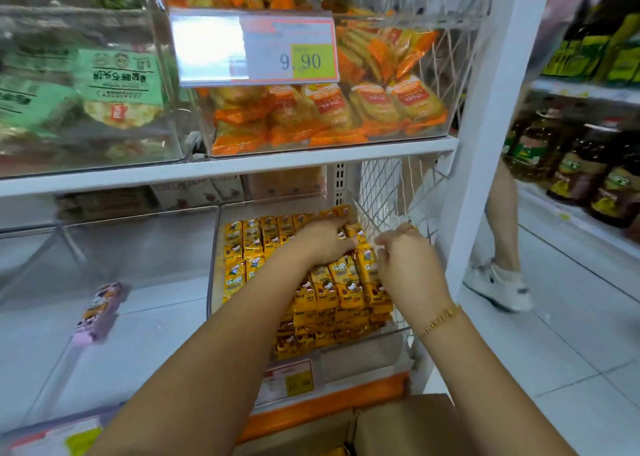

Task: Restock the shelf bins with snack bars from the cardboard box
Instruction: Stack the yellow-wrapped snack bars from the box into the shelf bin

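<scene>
**Two bare hands over a bin of yellow snack bars on a shop shelf**

View from the head, looking down at a white lower shelf (173,171). A clear bin (213,282) sits at the right end of the shelf, packed with rows of yellow snack bars (249,241) that stand on edge from the back wall to the front wall.

The left hand (325,241) lies palm down on the bars near the bin's back right corner. Its fingers are straight and spread a little, pressing on the wrappers.

The right hand (408,265) is at the bin's right wall, just beside the left hand. It wears a gold bracelet (438,320). Its fingers are curled and blurred, and it cannot be told whether they hold anything.

The cardboard box (408,428) is at the bottom edge of the view, below the bin's front and under the right forearm.

In the neighbouring bin (69,234) to the left, a single purple bar (100,312) lies near its front. A wire mesh (384,192) panel closes the shelf's right end.

On the shelf above, a bin of orange packets (329,109) carries a price tag (291,50) reading 9.90, with green packets (117,85) in the bin to its left.

In the aisle to the right, a passer-by's leg and white shoe (498,282) show, beside shelves of dark bottles (588,178).
</scene>
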Demonstrator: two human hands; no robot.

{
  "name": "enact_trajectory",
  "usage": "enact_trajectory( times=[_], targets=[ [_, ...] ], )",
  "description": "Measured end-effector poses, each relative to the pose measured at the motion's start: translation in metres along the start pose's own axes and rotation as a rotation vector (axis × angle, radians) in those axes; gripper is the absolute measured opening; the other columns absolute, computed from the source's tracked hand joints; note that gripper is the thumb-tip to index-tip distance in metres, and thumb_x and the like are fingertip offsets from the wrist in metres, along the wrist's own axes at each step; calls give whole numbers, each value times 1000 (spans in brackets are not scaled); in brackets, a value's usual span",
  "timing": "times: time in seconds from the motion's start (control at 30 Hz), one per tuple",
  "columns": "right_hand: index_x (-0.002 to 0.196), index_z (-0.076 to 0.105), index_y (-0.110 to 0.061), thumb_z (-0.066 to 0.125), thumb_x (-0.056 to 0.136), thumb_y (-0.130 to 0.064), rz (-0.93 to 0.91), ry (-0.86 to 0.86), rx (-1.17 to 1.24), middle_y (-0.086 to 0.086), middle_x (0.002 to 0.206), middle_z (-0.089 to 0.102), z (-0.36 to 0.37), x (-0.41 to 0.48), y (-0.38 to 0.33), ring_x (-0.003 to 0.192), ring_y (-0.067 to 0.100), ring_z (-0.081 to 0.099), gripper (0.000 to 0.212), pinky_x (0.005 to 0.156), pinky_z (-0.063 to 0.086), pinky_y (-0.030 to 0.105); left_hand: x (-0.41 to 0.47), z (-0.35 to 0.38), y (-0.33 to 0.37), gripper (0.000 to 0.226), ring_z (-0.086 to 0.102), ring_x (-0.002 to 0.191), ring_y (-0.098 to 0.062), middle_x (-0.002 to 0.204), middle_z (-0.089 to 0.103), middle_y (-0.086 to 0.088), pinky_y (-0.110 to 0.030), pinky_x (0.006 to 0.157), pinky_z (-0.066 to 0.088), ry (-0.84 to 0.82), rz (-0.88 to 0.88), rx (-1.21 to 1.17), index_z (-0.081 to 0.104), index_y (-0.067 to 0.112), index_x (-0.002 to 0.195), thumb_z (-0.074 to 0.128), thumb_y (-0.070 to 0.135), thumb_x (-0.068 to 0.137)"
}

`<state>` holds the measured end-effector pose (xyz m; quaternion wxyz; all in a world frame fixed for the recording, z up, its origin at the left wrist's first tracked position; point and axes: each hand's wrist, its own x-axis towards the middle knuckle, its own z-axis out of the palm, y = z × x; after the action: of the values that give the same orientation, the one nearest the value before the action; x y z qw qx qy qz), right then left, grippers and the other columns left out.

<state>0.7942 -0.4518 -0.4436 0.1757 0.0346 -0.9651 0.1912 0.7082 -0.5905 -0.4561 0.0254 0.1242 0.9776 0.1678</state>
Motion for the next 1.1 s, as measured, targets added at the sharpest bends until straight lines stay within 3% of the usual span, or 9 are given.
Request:
enact_trajectory(
  times=[0.2, 0.33, 0.53, 0.63, 0.77, 0.83, 0.93, 1.03, 1.1],
  targets=[
    [89, 61, -14, 47, 89, -5, -57, -143, -89, 6, 99, 62, 8, -37, 1, 92, 23, 61, 16, 67, 40, 26, 5, -4, 13, 52, 32, 137, -30, 152, 32, -10, -37, 109, 30, -21, -63, 84, 27, 27, 148, 39, 41, 100],
    [112, 63, -11, 48, 85, 2, -66, -186, 5, 9, 122, 60, 12, -37, 4, 105, 26, 59, 34, 86, 48, 32, -9, -10, 9, 51, 34, 137, -30, 151, 35, -12, -34, 108, 30, -21, -42, -20, 29, 20, 148, 37, 39, 101],
    [137, 49, -15, 46, 87, 6, -97, -245, 274, 5, 145, 42, 8, -50, 2, 133, 19, 36, 54, 106, 23, 17, -64, 1, -3, 39, 60, 108, -24, 126, 61, -9, -25, 80, 43, 226, -82, -157, 54, 16, 132, 51, 31, 96],
    [126, 60, -17, 54, 89, -2, -37, -86, 415, 2, 133, 52, 12, -56, 4, 115, 15, 52, 40, 99, 39, 21, -100, 2, 2, 30, 59, 103, -21, 121, 62, -6, -23, 76, 38, 373, -56, -189, 60, 15, 121, 53, 26, 95],
    [83, 66, -11, 65, 86, -10, -138, 75, 488, 0, 83, 60, 6, -69, -1, 66, -1, 49, 3, 65, 38, 5, -162, 7, 12, 16, 57, 84, -13, 89, 65, 0, -28, 69, 41, 610, 58, -342, 64, 15, 85, 57, 28, 92],
    [74, 64, -9, 70, 83, -12, -177, -25, 548, 4, 67, 60, 6, -82, -2, 57, 2, 47, 10, 58, 37, 9, -194, 17, 12, 29, 51, 67, -8, 69, 57, 0, -22, 61, 39, 679, 56, -414, 55, 12, 70, 57, 31, 92],
    [71, 62, -15, 71, 82, -18, -183, -303, 521, 1, 64, 57, 17, -107, -4, 56, 4, 44, 14, 53, 35, 14, -239, 46, 1, 41, 47, 57, -12, 58, 49, -1, -22, 54, 34, 678, -11, -461, 47, 11, 63, 53, 41, 89],
    [83, 68, -15, 69, 84, -25, -218, -606, 302, -6, 73, 59, 50, -134, -1, 67, 5, 52, 10, 56, 35, 17, -277, 92, -21, 42, 38, 52, -10, 52, 41, 1, -23, 53, 30, 580, -147, -567, 43, 12, 58, 55, 39, 89],
    [95, 71, -8, 64, 87, -26, -203, -821, 161, 3, 89, 68, 78, -152, 2, 83, 18, 62, 20, 62, 38, 24, -296, 127, -36, 44, 36, 50, -8, 49, 36, 5, -23, 50, 25, 476, -244, -569, 40, 14, 56, 59, 31, 92]
  ],
)
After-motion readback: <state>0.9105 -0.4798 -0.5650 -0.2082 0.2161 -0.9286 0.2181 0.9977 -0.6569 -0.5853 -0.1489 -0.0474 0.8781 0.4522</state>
